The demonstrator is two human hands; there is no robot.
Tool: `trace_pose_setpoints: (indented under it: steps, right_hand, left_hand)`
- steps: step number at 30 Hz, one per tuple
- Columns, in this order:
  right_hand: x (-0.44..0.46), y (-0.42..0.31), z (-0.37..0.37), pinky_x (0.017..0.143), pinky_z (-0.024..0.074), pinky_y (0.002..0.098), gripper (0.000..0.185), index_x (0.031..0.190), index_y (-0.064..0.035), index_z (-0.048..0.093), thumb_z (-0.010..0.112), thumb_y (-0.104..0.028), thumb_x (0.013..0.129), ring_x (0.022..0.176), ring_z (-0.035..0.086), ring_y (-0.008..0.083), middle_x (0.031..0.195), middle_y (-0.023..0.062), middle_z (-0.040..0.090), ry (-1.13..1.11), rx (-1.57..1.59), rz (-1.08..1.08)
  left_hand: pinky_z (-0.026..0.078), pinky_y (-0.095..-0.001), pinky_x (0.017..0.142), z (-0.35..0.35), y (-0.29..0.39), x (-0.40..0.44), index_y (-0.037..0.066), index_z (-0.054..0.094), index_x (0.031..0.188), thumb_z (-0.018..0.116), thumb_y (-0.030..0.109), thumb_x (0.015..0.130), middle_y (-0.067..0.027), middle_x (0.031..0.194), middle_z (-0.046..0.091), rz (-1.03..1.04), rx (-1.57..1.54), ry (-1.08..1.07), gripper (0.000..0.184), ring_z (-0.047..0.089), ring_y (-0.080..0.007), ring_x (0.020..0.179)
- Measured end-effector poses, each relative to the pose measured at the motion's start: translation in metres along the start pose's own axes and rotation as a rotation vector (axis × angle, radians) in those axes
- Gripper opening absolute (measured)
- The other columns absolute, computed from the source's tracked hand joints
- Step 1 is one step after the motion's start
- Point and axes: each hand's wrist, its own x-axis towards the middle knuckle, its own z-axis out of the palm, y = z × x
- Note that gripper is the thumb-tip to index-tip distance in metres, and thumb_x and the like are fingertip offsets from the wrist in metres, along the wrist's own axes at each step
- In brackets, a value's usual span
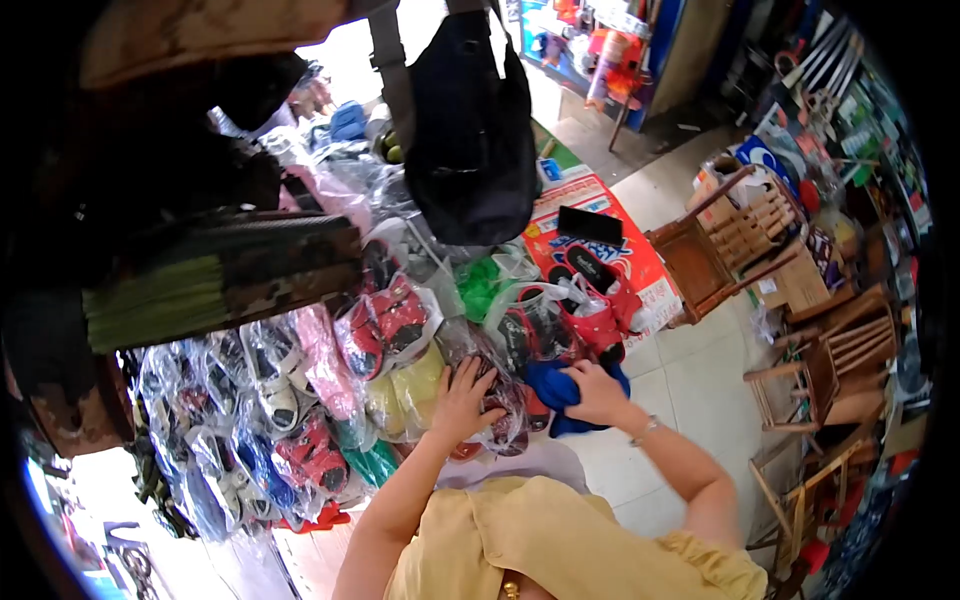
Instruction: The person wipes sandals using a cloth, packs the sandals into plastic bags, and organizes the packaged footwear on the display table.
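My left hand [463, 402] lies with spread fingers on dark reddish shoes [511, 420] in clear plastic, beside a yellow plastic-wrapped bundle [408, 390]. At the table's front right, my right hand [597, 394] has its fingers closed on a bunched blue cloth [552, 384]. Just beyond that cloth are red polka-dot shoes [592, 322] and a plastic bag with dark shoes [535, 325]. Another red pair in plastic [400, 315] lies farther left. The fingertips of my right hand are partly lost in the cloth's folds.
Many plastic-wrapped shoes [285, 400] cover the left side. A black bag [472, 140] and camouflage items [290, 265] hang above them. A black phone [590, 226] rests on a red printed sheet [640, 262]. Wooden chairs [700, 260] stand at the right; a green plastic bag [480, 287] sits mid-table.
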Motion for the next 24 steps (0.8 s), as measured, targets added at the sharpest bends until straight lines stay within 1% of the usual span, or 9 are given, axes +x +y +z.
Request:
trace_pose_setpoints:
  steps: [1, 6, 9, 12, 17, 18, 20, 22, 24]
  right_hand:
    - [-0.002, -0.001, -0.023, 0.094, 0.049, 0.0463, 0.07, 0.127, -0.0141, 0.057, 0.074, -0.032, 0.062, 0.112, 0.053, 0.0376, 0.119, 0.017, 0.054, -0.132, -0.056, -0.002]
    - [0.038, -0.009, -0.041, 0.09, 0.0499, 0.0461, 0.065, 0.126, -0.012, 0.058, 0.074, -0.024, 0.063, 0.105, 0.054, 0.0376, 0.113, 0.0163, 0.055, 0.364, -0.059, -0.054]
    - [0.047, -0.008, 0.012, 0.093, 0.0501, 0.0466, 0.072, 0.129, -0.012, 0.055, 0.074, -0.031, 0.062, 0.109, 0.053, 0.0406, 0.122, 0.0194, 0.051, 0.107, -0.062, -0.045]
    - [0.058, -0.034, -0.058, 0.094, 0.0496, 0.0457, 0.073, 0.128, -0.0097, 0.057, 0.072, -0.035, 0.062, 0.112, 0.056, 0.0379, 0.118, 0.0205, 0.056, -0.333, -0.115, -0.076]
    - [0.109, -0.106, -0.082, 0.094, 0.0477, 0.0446, 0.063, 0.125, -0.0047, 0.056, 0.074, -0.018, 0.066, 0.11, 0.055, 0.0407, 0.118, 0.0185, 0.056, 0.155, 0.028, -0.355]
    - [0.122, -0.119, -0.06, 0.094, 0.0477, 0.0446, 0.063, 0.125, -0.0047, 0.056, 0.074, -0.018, 0.066, 0.11, 0.055, 0.0407, 0.118, 0.0185, 0.056, 0.127, 0.032, -0.406]
    - [0.141, -0.13, 0.005, 0.094, 0.0481, 0.046, 0.07, 0.128, -0.0048, 0.052, 0.075, -0.023, 0.065, 0.111, 0.054, 0.0412, 0.12, 0.0182, 0.055, 0.159, -0.054, -0.396]
    - [0.138, -0.138, 0.048, 0.095, 0.049, 0.0477, 0.078, 0.13, -0.005, 0.05, 0.075, -0.033, 0.061, 0.114, 0.052, 0.0412, 0.122, 0.0205, 0.053, -0.134, -0.273, -0.286]
    - [0.15, -0.137, 0.027, 0.094, 0.0493, 0.0447, 0.073, 0.125, -0.0032, 0.053, 0.075, -0.032, 0.062, 0.11, 0.057, 0.0384, 0.116, 0.0202, 0.057, -0.135, -0.137, -0.381]
  left_hand:
    - [0.017, -0.0569, 0.115, 0.0, 0.002, -0.002, 0.015, 0.049, 0.139, 0.074, 0.05, 0.073, -0.0178, 0.148, 0.04, -0.017, 0.003, 0.003, 0.079, 0.031, -0.0336, 0.142]
    - [0.018, -0.0553, 0.116, -0.001, 0.001, 0.0, 0.015, 0.049, 0.139, 0.072, 0.05, 0.076, -0.0172, 0.149, 0.039, -0.023, -0.022, -0.003, 0.076, 0.028, -0.0325, 0.143]
    - [0.018, -0.055, 0.116, -0.004, 0.0, -0.004, 0.015, 0.049, 0.139, 0.072, 0.05, 0.076, -0.0173, 0.149, 0.039, -0.016, -0.046, -0.006, 0.075, 0.028, -0.0326, 0.144]
    - [0.019, -0.0542, 0.117, -0.016, -0.007, -0.013, 0.015, 0.049, 0.14, 0.071, 0.047, 0.079, -0.0175, 0.149, 0.039, 0.006, -0.1, -0.016, 0.072, 0.028, -0.0336, 0.143]
    - [0.022, -0.0524, 0.116, -0.062, -0.034, -0.047, 0.015, 0.047, 0.141, 0.071, 0.035, 0.082, -0.0179, 0.146, 0.042, -0.173, -0.086, 0.365, 0.066, 0.031, -0.0358, 0.142]
    - [0.023, -0.053, 0.116, -0.065, -0.046, -0.059, 0.016, 0.047, 0.141, 0.073, 0.032, 0.08, -0.0178, 0.146, 0.042, -0.263, -0.029, 0.498, 0.069, 0.031, -0.0363, 0.142]
    - [0.02, -0.0548, 0.116, -0.07, -0.061, -0.081, 0.016, 0.043, 0.144, 0.073, 0.034, 0.08, -0.0181, 0.15, 0.037, -0.441, -0.013, 0.513, 0.073, 0.03, -0.0362, 0.142]
    - [0.016, -0.0565, 0.117, -0.068, -0.072, -0.101, 0.017, 0.038, 0.148, 0.071, 0.037, 0.081, -0.0179, 0.154, 0.03, -0.605, 0.1, 0.359, 0.077, 0.028, -0.0356, 0.143]
    - [0.014, -0.0565, 0.117, -0.068, -0.076, -0.117, 0.019, 0.031, 0.152, 0.069, 0.039, 0.082, -0.0171, 0.158, 0.024, -0.583, 0.048, 0.303, 0.081, 0.023, -0.0352, 0.146]
